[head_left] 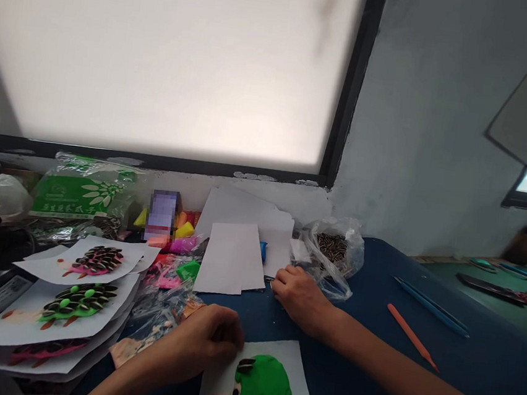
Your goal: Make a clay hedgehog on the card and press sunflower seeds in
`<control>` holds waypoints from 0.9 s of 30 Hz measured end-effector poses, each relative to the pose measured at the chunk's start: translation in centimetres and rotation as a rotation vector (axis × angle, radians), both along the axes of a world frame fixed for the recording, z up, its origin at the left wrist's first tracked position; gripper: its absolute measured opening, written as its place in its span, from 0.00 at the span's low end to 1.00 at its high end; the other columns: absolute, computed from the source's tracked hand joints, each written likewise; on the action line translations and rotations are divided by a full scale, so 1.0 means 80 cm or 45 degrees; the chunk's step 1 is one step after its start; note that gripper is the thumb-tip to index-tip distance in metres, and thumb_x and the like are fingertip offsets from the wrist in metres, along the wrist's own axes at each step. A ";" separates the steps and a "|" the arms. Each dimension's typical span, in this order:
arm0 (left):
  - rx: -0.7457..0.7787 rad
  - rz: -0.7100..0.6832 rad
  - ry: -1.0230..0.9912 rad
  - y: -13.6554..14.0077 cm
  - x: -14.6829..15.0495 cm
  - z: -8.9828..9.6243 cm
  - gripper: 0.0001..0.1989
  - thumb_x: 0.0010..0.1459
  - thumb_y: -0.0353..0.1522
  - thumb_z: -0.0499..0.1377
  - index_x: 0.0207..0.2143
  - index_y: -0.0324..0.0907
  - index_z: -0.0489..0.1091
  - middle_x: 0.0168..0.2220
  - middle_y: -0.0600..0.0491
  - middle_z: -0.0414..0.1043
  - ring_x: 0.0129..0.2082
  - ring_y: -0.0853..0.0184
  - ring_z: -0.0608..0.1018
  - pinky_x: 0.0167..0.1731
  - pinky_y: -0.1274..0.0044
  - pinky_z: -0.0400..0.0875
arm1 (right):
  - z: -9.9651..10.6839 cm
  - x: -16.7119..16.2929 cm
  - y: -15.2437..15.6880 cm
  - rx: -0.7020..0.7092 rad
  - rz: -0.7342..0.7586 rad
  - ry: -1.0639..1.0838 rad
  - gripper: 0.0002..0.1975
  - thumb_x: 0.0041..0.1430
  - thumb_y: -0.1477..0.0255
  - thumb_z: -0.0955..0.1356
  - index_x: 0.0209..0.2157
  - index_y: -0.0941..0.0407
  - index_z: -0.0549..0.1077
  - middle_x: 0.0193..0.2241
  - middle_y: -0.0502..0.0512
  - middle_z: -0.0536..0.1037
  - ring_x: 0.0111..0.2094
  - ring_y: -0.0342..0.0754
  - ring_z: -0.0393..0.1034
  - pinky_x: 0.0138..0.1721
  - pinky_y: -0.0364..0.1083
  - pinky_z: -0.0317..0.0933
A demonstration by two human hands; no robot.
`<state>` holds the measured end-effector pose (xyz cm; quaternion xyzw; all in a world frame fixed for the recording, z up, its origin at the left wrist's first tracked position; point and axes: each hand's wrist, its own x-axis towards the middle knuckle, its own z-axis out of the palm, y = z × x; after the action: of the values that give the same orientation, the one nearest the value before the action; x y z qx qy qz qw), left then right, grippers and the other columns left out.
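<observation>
My left hand is closed, its fingers curled by the top left corner of a white sheet; what they hold, if anything, is hidden. On that sheet is a hedgehog of modelling clay, with a green body, pale snout, brown nose and black eye. Striped sunflower seeds stand at the front of its green body. Farther back, my right hand reaches to the table beside a clear plastic bag of sunflower seeds. Its fingers are bent down and together, and their tips are hidden.
Finished hedgehog pictures lie stacked on the left. Behind them stands a green seed packet. Bagged clay and blank white cards are at the centre. An orange tool and blue tweezers lie on the right.
</observation>
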<state>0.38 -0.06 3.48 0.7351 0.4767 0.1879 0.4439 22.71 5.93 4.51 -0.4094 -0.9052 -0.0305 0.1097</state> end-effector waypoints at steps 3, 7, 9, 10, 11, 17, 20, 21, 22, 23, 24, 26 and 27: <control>-0.021 0.007 0.041 -0.002 0.001 0.004 0.10 0.45 0.28 0.56 0.30 0.40 0.75 0.23 0.58 0.65 0.25 0.69 0.66 0.23 0.81 0.56 | 0.012 0.010 -0.006 0.012 -0.046 0.111 0.09 0.66 0.82 0.63 0.35 0.60 0.74 0.36 0.60 0.75 0.40 0.52 0.67 0.44 0.49 0.60; -0.024 0.004 0.047 -0.002 0.001 0.005 0.10 0.45 0.29 0.56 0.30 0.40 0.75 0.24 0.58 0.66 0.26 0.68 0.67 0.24 0.80 0.57 | 0.018 0.022 -0.024 -0.095 -0.095 0.270 0.09 0.64 0.83 0.62 0.38 0.59 0.73 0.31 0.55 0.75 0.33 0.48 0.69 0.35 0.45 0.60; -0.035 0.005 0.040 -0.001 0.001 0.005 0.10 0.46 0.30 0.56 0.31 0.39 0.75 0.24 0.57 0.66 0.26 0.68 0.67 0.24 0.80 0.57 | 0.017 0.025 -0.036 -0.208 -0.081 0.321 0.11 0.62 0.84 0.62 0.34 0.58 0.74 0.28 0.52 0.75 0.28 0.45 0.68 0.30 0.43 0.59; -0.033 0.001 0.040 -0.001 0.001 0.005 0.10 0.46 0.30 0.56 0.31 0.39 0.75 0.25 0.57 0.67 0.26 0.67 0.67 0.24 0.79 0.57 | 0.017 0.026 -0.041 -0.268 -0.075 0.343 0.11 0.62 0.84 0.62 0.33 0.58 0.74 0.26 0.51 0.74 0.26 0.44 0.68 0.28 0.42 0.59; -0.027 -0.004 0.043 -0.002 0.001 0.005 0.10 0.46 0.30 0.56 0.31 0.39 0.75 0.25 0.57 0.67 0.27 0.67 0.67 0.25 0.79 0.58 | 0.017 0.026 -0.047 -0.320 -0.074 0.358 0.12 0.62 0.83 0.62 0.32 0.58 0.75 0.24 0.50 0.74 0.25 0.44 0.68 0.26 0.41 0.58; -0.027 -0.016 0.056 -0.003 0.000 0.009 0.10 0.47 0.30 0.57 0.32 0.39 0.75 0.26 0.57 0.67 0.26 0.68 0.67 0.25 0.80 0.58 | 0.027 0.019 -0.080 -0.876 -0.059 0.823 0.09 0.60 0.79 0.65 0.40 0.59 0.75 0.33 0.53 0.77 0.30 0.43 0.71 0.31 0.41 0.65; -0.022 -0.045 0.041 -0.002 -0.003 0.008 0.09 0.46 0.30 0.57 0.31 0.39 0.75 0.24 0.58 0.66 0.26 0.68 0.66 0.24 0.79 0.57 | 0.029 0.009 -0.096 -0.870 -0.004 0.867 0.05 0.60 0.76 0.68 0.35 0.58 0.78 0.26 0.49 0.73 0.27 0.42 0.66 0.29 0.41 0.62; -0.022 -0.055 0.031 -0.001 -0.004 0.007 0.09 0.46 0.31 0.57 0.31 0.39 0.75 0.24 0.58 0.65 0.25 0.68 0.66 0.24 0.80 0.57 | 0.028 0.005 -0.100 -0.799 0.035 0.831 0.06 0.59 0.77 0.68 0.34 0.57 0.79 0.26 0.49 0.72 0.27 0.42 0.66 0.28 0.41 0.61; -0.025 -0.065 0.020 0.001 -0.005 0.006 0.09 0.47 0.31 0.57 0.31 0.40 0.75 0.23 0.59 0.65 0.25 0.68 0.66 0.24 0.80 0.57 | 0.027 0.001 -0.105 -0.711 0.082 0.788 0.06 0.59 0.78 0.69 0.33 0.56 0.79 0.28 0.49 0.71 0.28 0.42 0.66 0.29 0.41 0.61; -0.028 -0.075 0.005 0.002 -0.006 0.005 0.09 0.47 0.31 0.58 0.31 0.40 0.75 0.23 0.59 0.65 0.25 0.69 0.66 0.24 0.80 0.57 | 0.025 -0.002 -0.108 -0.619 0.134 0.748 0.07 0.59 0.79 0.69 0.32 0.55 0.79 0.30 0.50 0.71 0.29 0.42 0.66 0.30 0.41 0.61; -0.027 -0.082 -0.007 0.003 -0.006 0.004 0.09 0.48 0.31 0.58 0.31 0.40 0.75 0.23 0.59 0.65 0.25 0.69 0.67 0.24 0.80 0.57 | 0.023 -0.006 -0.112 -0.540 0.185 0.710 0.08 0.59 0.80 0.68 0.32 0.55 0.79 0.31 0.50 0.71 0.30 0.42 0.67 0.31 0.41 0.60; -0.027 -0.096 -0.022 0.004 -0.007 0.002 0.08 0.48 0.31 0.57 0.32 0.40 0.75 0.23 0.59 0.65 0.25 0.69 0.67 0.23 0.80 0.57 | 0.017 -0.012 -0.117 -0.434 0.255 0.638 0.09 0.62 0.79 0.67 0.35 0.55 0.79 0.32 0.51 0.71 0.30 0.42 0.67 0.31 0.41 0.60; -0.027 -0.101 -0.023 0.004 -0.008 0.002 0.08 0.49 0.30 0.57 0.31 0.40 0.75 0.23 0.59 0.65 0.25 0.70 0.66 0.23 0.80 0.57 | 0.014 -0.014 -0.118 -0.391 0.271 0.599 0.10 0.63 0.79 0.65 0.36 0.55 0.79 0.32 0.51 0.71 0.30 0.43 0.66 0.31 0.42 0.60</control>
<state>-0.23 0.29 3.61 0.7470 0.4451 0.1717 0.4630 21.55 -3.52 5.60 -0.3199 -0.8868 0.2140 0.2557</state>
